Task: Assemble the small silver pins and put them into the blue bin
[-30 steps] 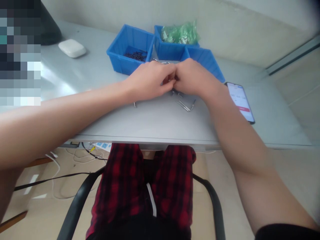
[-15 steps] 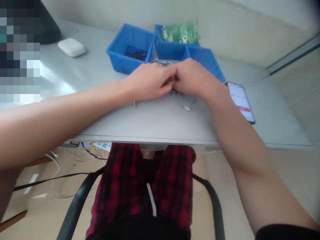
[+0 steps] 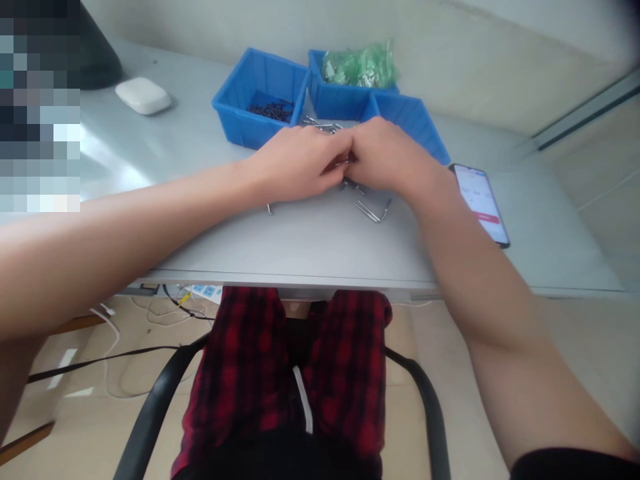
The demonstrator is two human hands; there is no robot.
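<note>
My left hand [image 3: 303, 163] and my right hand [image 3: 387, 157] meet over the table, their fingertips closed together. Between them shows a thin shiny metal rod [image 3: 343, 161], mostly covered by the fingers. Behind the hands lies a heap of silvery metal rods [image 3: 320, 125]. Just in front of them rests a bent metal rod [image 3: 369, 212] with a hooked shape, and several small metal pieces [image 3: 353, 187] lie partly under my fingers. The end of another rod [image 3: 270, 209] sticks out below my left wrist.
Behind my hands stand a blue bin [image 3: 240, 130] with dark screws [image 3: 271, 111], a second blue bin [image 3: 343, 100] holding a green plastic bag [image 3: 360, 65], and a third blue bin [image 3: 425, 130]. A phone [image 3: 483, 207] lies beside my right forearm. At left is a white rounded case [image 3: 143, 95].
</note>
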